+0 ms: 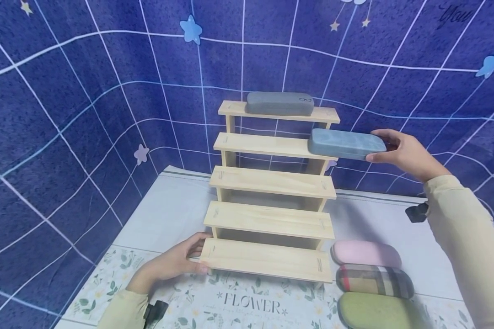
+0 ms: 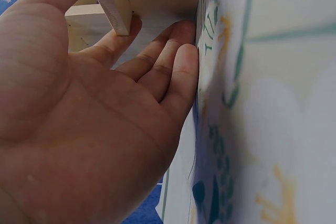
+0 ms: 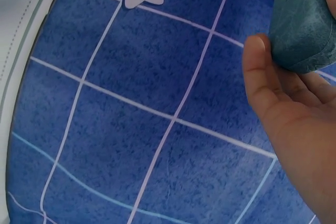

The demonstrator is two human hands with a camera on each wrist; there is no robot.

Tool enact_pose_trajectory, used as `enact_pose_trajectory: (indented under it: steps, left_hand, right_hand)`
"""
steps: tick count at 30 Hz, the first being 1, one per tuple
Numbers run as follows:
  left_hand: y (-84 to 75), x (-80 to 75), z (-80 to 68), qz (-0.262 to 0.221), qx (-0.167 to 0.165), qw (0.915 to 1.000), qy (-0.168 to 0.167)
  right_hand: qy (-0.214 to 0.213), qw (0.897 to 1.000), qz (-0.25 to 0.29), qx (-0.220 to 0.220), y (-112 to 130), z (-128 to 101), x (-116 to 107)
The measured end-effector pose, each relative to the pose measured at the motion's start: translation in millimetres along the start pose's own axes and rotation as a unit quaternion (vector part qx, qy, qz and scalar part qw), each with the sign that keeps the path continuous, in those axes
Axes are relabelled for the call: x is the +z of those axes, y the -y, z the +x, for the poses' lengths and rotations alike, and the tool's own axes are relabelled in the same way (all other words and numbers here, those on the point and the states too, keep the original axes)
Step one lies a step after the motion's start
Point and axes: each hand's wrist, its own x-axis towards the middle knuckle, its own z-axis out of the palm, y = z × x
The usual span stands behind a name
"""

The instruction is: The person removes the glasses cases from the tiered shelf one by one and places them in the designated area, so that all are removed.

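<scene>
one long, rounded blue-grey glasses case (image 1: 346,143) sits gripped by the right hand (image 1: 407,153); left hand (image 1: 177,262) lies flat, fingers relaxed.

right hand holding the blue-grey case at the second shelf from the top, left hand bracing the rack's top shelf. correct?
Not quite. The left hand braces the rack's bottom shelf, not the top one; the head view shows it. The rest holds: the right hand holds the blue-grey case at the second shelf from the top.

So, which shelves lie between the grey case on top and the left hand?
In the head view, three wooden steps lie between the grey case and the left hand; the right hand brings the blue case to the highest of them.
</scene>
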Motion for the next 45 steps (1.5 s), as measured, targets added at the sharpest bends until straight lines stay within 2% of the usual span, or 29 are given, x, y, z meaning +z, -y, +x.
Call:
enact_pose_trajectory:
  steps: [20, 30, 36, 45]
  left_hand:
    - [3.5, -0.5, -0.8, -0.002, 0.006, 1.0, 0.001]
    - [2.6, -0.4, -0.7, -0.008, -0.001, 1.0, 0.001]
    - [2.6, -1.0, 0.6, 0.002, -0.01, 0.9999, -0.001]
    - [0.4, 0.2, -0.7, 0.028, -0.022, 0.9993, -0.01]
  right_hand:
    - [-0.01, 1.0, -0.009, 0.007, -29, -25, -23]
    - [-0.02, 0.999, -0.022, 0.019, -54, -38, -28]
    - [-0.001, 0.999, -0.052, 0.008, -89, -51, -15]
    - [0.011, 1.0, -0.026, -0.008, -141, -72, 29]
